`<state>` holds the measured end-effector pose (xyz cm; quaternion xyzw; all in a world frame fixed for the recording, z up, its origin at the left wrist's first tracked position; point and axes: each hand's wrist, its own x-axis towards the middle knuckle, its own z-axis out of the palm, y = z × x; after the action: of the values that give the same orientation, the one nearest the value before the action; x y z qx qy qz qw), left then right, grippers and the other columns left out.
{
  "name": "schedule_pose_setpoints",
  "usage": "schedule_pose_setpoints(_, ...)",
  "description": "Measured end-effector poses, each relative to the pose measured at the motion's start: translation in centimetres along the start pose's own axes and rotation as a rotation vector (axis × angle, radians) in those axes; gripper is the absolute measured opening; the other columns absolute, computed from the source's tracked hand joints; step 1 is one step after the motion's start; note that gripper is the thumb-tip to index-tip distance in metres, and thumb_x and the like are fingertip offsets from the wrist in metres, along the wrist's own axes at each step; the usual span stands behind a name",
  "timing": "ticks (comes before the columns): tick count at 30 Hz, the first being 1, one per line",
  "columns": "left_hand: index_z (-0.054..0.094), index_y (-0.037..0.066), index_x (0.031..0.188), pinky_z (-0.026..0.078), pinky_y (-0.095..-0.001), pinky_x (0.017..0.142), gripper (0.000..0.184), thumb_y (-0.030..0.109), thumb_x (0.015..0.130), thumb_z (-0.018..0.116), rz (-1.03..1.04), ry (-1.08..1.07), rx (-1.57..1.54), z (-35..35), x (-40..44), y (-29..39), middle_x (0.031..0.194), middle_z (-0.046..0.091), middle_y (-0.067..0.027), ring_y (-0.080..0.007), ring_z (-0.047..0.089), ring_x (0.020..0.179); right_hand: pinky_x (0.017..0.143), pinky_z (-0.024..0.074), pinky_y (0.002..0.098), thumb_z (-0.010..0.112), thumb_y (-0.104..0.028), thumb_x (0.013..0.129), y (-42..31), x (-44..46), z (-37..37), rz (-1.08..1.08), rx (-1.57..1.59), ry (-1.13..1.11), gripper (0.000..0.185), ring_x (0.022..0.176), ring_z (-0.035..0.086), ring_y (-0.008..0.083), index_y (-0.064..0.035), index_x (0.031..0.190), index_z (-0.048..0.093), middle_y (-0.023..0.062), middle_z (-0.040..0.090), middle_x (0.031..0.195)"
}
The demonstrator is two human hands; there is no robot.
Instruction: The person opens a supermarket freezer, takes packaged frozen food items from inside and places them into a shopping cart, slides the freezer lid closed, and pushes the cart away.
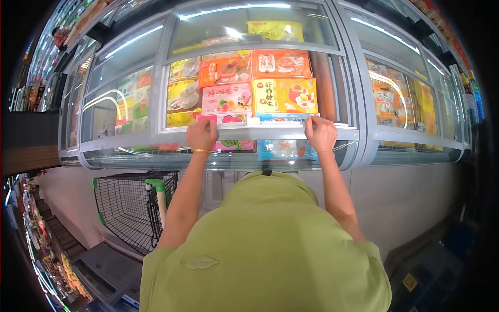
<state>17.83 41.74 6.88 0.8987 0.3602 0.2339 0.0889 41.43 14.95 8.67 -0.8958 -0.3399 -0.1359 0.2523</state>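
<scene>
My left hand [201,134], with a yellow bracelet at the wrist, is closed over the pale front rail [280,128] of a sliding glass freezer lid. On the same rail, farther right, my right hand [321,133] curls its fingers over the edge. Just beyond the rail lie a pink food packet [227,99] and a yellow one [285,96]. Behind these are two orange packets, one at left [224,69] and one at right [281,63]. Nearer me, a blue packet [285,149] shows below the rail between my hands.
Yellow packets [183,94] are stacked at the freezer's left side. Neighbouring glass-topped freezer sections hold more packets, green ones [140,106] at left and orange ones [387,93] at right. A black wire shopping cart [125,205] with green corners stands at my lower left.
</scene>
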Motion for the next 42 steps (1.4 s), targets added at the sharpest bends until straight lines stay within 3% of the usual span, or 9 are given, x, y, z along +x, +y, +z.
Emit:
schedule_pose_setpoints(17, 0.067, 0.01, 0.071, 0.045, -0.0386, 0.066, 0.018, 0.026, 0.078, 0.06, 0.007, 0.069, 0.0, 0.1, 0.0, 0.1, 0.064, 0.063, -0.0108, -0.0286, 0.058, 0.061, 0.066, 0.0491, 0.0369, 0.063, -0.023, 0.078, 0.3, -0.1, 0.3, 0.005, 0.008, 0.006, 0.018, 0.062, 0.062, 0.0287, -0.0088, 0.068, 0.067, 0.0108, 0.064, 0.065)
schedule_pose_setpoints(24, 0.067, 0.01, 0.073, 0.045, -0.0413, 0.065, 0.024, 0.03, 0.083, 0.058, -0.026, 0.012, -0.006, 0.6, 0.9, -0.3, 0.068, 0.063, -0.0126, -0.0309, 0.06, 0.065, 0.064, 0.0486, 0.0375, 0.063, -0.023, 0.079, -0.2, 0.4, 0.6, 0.006, -0.015, 0.031, 0.02, 0.06, 0.061, 0.0281, -0.0087, 0.066, 0.066, 0.0098, 0.062, 0.061)
schedule_pose_setpoints(26, 0.067, 0.012, 0.072, 0.045, -0.0392, 0.066, 0.017, 0.026, 0.077, 0.06, 0.02, 0.058, -0.04, 0.4, -0.4, -0.6, 0.067, 0.064, -0.0096, -0.0283, 0.059, 0.064, 0.063, 0.0485, 0.0376, 0.063, -0.024, 0.079, 0.0, -1.6, -0.3, -0.006, -0.029, -0.045, 0.02, 0.06, 0.061, 0.0278, -0.0088, 0.066, 0.066, 0.0095, 0.062, 0.06)
schedule_pose_setpoints(29, 0.067, 0.011, 0.073, 0.045, -0.0389, 0.068, 0.02, 0.028, 0.079, 0.059, -0.067, 0.02, 0.044, -0.2, -0.1, 0.6, 0.069, 0.064, -0.0093, -0.028, 0.06, 0.066, 0.063, 0.0485, 0.0375, 0.062, -0.025, 0.079, 0.4, 0.5, 0.7, -0.045, -0.018, 0.03, 0.021, 0.06, 0.061, 0.0269, -0.0091, 0.066, 0.065, 0.0094, 0.062, 0.061)
schedule_pose_setpoints(34, 0.067, 0.01, 0.077, 0.042, -0.0376, 0.072, 0.023, 0.03, 0.084, 0.057, -0.034, 0.015, 0.004, 0.0, -0.4, 0.3, 0.069, 0.064, -0.0098, -0.0278, 0.06, 0.069, 0.063, 0.0486, 0.0379, 0.062, -0.025, 0.079, 0.2, -0.4, 0.1, 0.004, 0.003, -0.018, 0.02, 0.062, 0.062, 0.0282, -0.0096, 0.066, 0.065, 0.0091, 0.064, 0.064)
schedule_pose_setpoints(42, 0.068, 0.009, 0.074, 0.043, -0.0363, 0.073, 0.022, 0.027, 0.081, 0.057, -0.06, 0.013, 0.027, 0.4, -0.7, 0.3, 0.07, 0.065, -0.0092, -0.0262, 0.06, 0.067, 0.062, 0.049, 0.039, 0.063, -0.024, 0.078, 0.6, -0.4, 0.4, -0.002, 0.015, 0.009, 0.02, 0.061, 0.061, 0.0296, -0.009, 0.065, 0.065, 0.0105, 0.063, 0.063)
